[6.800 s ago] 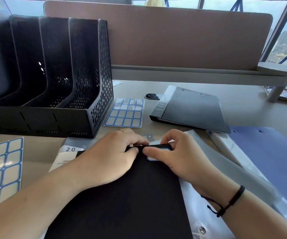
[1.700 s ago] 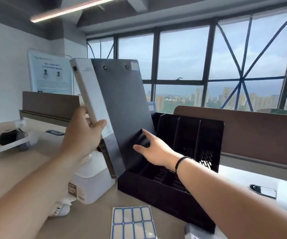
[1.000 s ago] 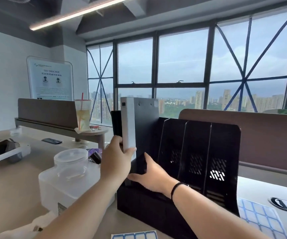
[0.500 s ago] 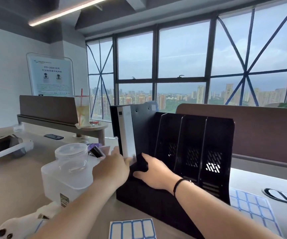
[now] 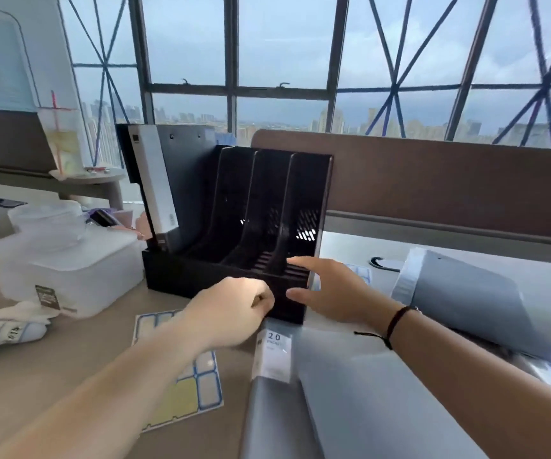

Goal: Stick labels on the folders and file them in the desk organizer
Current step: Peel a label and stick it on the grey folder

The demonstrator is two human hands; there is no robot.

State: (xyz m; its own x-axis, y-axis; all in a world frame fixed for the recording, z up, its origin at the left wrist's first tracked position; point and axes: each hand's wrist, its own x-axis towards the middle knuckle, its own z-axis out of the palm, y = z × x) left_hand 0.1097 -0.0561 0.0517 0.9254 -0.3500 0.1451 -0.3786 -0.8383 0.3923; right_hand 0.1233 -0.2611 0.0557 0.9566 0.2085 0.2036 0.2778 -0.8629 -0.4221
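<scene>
A black folder (image 5: pixel 181 180) with a white spine stood tilted in the leftmost slot of the black desk organizer (image 5: pixel 234 279). Near it, the left hand (image 5: pixel 231 313) hung loosely curled, holding nothing; the right hand (image 5: pixel 330 289) spread its fingers wide.

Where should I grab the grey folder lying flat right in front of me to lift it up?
Grip the grey plastic folder by its spine edge near the white "20" label, probably from the left with the left hand. That edge is free over bare desk; another grey folder crowds the right side.
</scene>
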